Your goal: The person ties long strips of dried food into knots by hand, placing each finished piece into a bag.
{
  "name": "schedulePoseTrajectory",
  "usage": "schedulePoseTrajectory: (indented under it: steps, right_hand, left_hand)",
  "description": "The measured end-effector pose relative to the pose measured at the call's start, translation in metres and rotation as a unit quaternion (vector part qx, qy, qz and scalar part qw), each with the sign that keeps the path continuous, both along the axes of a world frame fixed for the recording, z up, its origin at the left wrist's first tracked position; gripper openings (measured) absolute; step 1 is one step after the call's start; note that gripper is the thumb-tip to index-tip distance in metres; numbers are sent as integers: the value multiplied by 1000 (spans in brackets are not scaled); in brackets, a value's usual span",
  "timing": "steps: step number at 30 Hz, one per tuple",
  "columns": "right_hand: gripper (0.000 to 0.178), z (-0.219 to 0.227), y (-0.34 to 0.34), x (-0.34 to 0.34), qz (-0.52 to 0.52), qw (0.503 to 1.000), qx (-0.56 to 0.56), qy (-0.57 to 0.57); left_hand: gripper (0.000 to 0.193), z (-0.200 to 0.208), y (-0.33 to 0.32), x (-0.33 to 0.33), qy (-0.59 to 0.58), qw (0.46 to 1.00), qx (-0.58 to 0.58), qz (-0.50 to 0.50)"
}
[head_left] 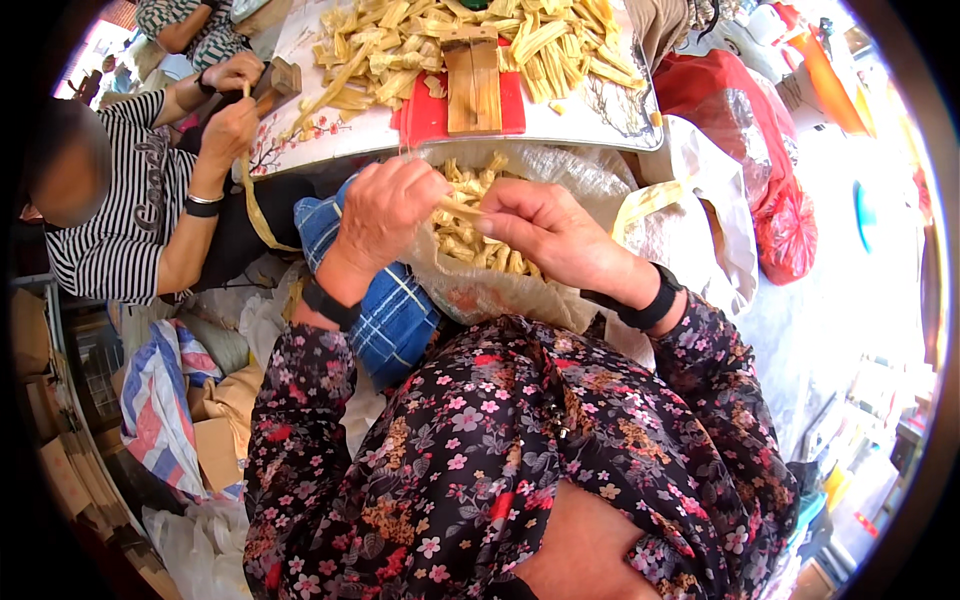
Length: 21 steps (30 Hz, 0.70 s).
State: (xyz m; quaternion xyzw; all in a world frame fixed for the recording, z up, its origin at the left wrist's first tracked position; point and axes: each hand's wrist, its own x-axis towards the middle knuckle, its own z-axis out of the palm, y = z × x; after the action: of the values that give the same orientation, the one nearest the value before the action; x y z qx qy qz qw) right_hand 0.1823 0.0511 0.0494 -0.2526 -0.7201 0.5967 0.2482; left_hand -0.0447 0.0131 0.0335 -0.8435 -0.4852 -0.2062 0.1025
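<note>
A pale yellow strip [459,207], which looks like tofu skin, is stretched between my two hands over an open sack. My left hand [388,212] is closed on one part of it. My right hand [556,232] pinches it with thumb and fingers, and a pale yellow end [648,204] shows beyond that hand. Beneath, the woven sack [470,291] holds many knotted yellow pieces [470,245]. On the table [345,148] ahead lies a large pile of yellow strips [560,50]. A wooden block [473,92] stands on a red mat [414,122] at the table's near edge.
At left, another person [140,200] in a striped shirt pulls a similar strip [260,215] beside a small wooden block [280,80]. Blue checked cloth [385,325] lies by my left forearm. Red plastic bags [735,120] stand at right. Cardboard and a striped bag [165,410] fill the lower left.
</note>
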Motion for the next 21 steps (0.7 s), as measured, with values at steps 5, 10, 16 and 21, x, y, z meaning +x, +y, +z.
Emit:
schedulePoseTrajectory:
  steps: [5, 10, 16, 21]
  right_hand:
    - [18, -7, 36, -11, -91, 996, -8, 6]
    - [25, -26, 87, -13, -186, 982, 15, 14]
    - [29, -38, 114, -22, -199, 975, 98, 3]
    - [29, -34, 124, -28, -227, 968, 109, -11]
  left_hand:
    - [10, -11, 34, 3, -286, 950, -120, 18]
    - [16, -20, 62, 2, -509, 818, -266, 9]
    - [17, -16, 87, 5, -474, 849, -221, 73]
    - [17, -13, 100, 9, -469, 845, -230, 115]
